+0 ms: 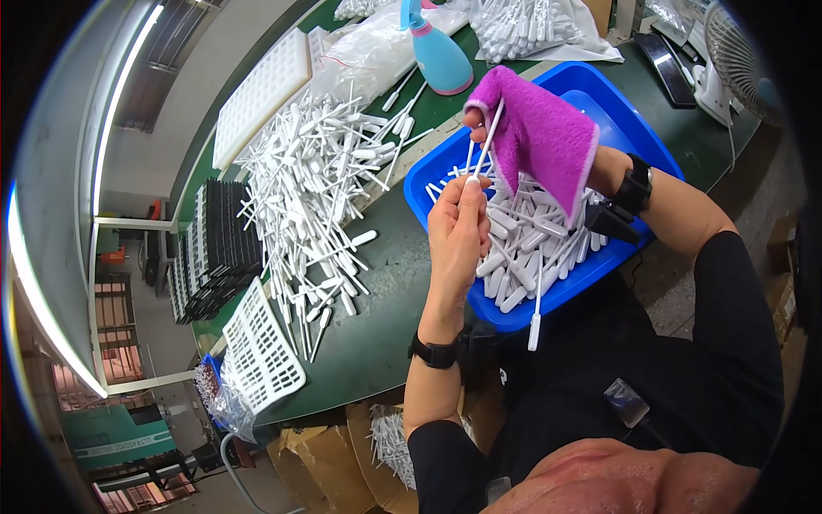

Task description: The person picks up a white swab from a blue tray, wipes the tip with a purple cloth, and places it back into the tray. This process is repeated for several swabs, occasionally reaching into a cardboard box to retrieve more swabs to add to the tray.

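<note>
My left hand [460, 224] is closed on a thin white plastic stick [488, 141], pinching it near its lower part between thumb and fingers. The stick slants upward in front of the purple cloth [548, 137]. A second thin shaft shows close beside it. My right hand [477, 124] grips the cloth at the stick's upper end; only some fingertips show and the rest is covered by the cloth. Beneath both hands is a blue plastic basin [634, 116] filled with white sticks with thick handles [522, 248]. One stick [537, 317] hangs over the near rim.
Left on the green table [385, 300] lies a big pile of similar sticks [308, 188]. Around it are stacked black trays [218, 231], a white grid basket [261, 347], a white perforated block [261, 94], a blue spray bottle [441, 60] and bagged sticks [522, 26]. A fan [741, 60] stands right.
</note>
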The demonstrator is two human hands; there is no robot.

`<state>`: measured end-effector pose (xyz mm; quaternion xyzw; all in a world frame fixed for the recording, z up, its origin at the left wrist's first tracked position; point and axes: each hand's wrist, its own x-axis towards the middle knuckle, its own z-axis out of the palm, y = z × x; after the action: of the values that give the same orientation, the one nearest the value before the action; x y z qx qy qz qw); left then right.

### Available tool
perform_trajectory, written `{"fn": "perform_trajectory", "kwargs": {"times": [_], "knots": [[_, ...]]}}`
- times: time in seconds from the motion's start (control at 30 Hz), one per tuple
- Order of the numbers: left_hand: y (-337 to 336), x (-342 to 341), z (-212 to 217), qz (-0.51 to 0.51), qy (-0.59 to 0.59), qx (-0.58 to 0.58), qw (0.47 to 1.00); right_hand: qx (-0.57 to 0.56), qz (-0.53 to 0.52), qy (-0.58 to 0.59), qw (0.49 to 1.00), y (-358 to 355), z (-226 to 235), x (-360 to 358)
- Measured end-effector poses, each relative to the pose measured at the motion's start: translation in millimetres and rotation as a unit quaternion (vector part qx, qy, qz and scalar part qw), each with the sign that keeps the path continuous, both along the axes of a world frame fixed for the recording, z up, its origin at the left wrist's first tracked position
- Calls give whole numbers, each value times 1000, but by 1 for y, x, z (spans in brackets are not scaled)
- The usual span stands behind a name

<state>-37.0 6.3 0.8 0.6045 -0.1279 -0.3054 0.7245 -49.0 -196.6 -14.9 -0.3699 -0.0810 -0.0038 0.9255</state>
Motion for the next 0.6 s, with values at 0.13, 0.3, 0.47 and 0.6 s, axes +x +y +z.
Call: {"fn": "perform_trajectory", "kwargs": {"times": [0.13,0.3,0.47,0.6], "knots": [[11,2,-6,7,73,-58,996,-11,-11,-28,999,-23,1,2],[18,-2,-10,31,105,-92,990,-4,-77,2,997,-27,2,-2],[14,-7,-9,50,128,-88,987,-30,-33,-17,999,-27,8,-9],[24,-5,-16,58,92,-82,991,-16,-7,2,1000,-31,3,3]]}}
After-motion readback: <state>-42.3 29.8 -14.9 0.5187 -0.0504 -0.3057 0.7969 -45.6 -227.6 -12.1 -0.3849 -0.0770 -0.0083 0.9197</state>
